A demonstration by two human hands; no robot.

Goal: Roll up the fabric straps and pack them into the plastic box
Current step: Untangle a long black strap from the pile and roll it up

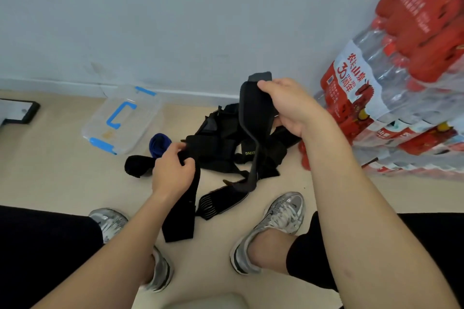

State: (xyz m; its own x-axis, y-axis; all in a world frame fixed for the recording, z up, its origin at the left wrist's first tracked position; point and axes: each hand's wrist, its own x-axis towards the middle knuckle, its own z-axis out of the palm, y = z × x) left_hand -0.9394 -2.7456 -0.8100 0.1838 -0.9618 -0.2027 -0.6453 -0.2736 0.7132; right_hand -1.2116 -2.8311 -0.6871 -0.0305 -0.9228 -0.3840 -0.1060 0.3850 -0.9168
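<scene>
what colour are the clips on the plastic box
Blue, as is its handle; the box itself is clear. Head view.

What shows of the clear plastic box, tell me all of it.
The plastic box is clear, see-through plastic with a blue handle on its lid and a blue latch at each end. The lid looks on. It lies on the pale floor by the wall's foot, left of the strap pile, seemingly tilted. A small yellowish patch shows through it. Neither the left hand nor the right hand touches it; a blue fabric roll sits close beside its near corner.
</scene>
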